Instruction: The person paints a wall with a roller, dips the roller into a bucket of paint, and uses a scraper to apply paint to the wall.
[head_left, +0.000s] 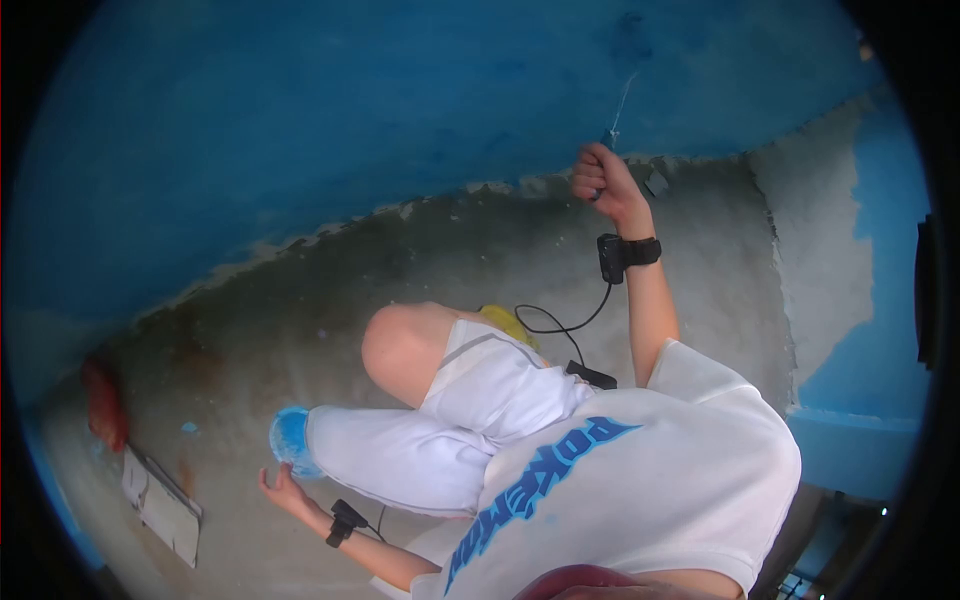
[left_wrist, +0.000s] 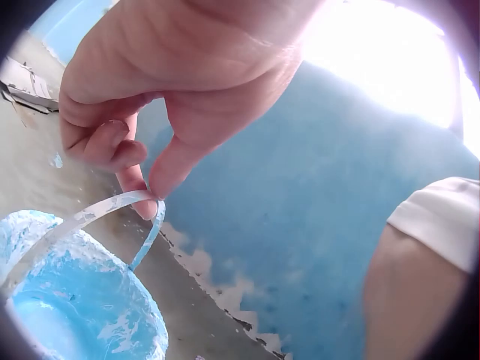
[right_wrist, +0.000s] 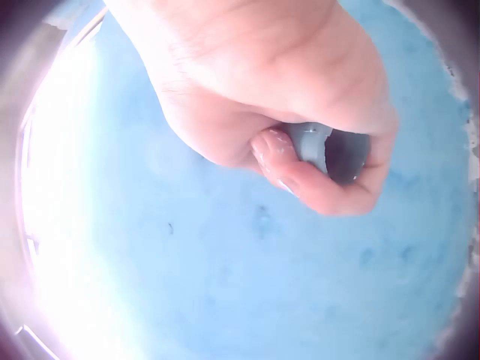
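Note:
My left hand pinches the thin handle of a small blue bucket between thumb and fingertip. White and blue paint-like residue coats the bucket, and its inside shows in the left wrist view. In the head view the bucket stands out beside the bent knee. My right hand is raised at the blue wall, its fingers curled round the grey, rounded handle of a scraper-like tool. A thin pale edge of that tool extends beyond the fist in the head view; most of the handle is hidden in the palm.
The blue wall meets the grey floor along a ragged, chipped edge. A white board and a reddish object lie at the left. A yellow object sits behind the knee. A black cable trails from the right wrist camera.

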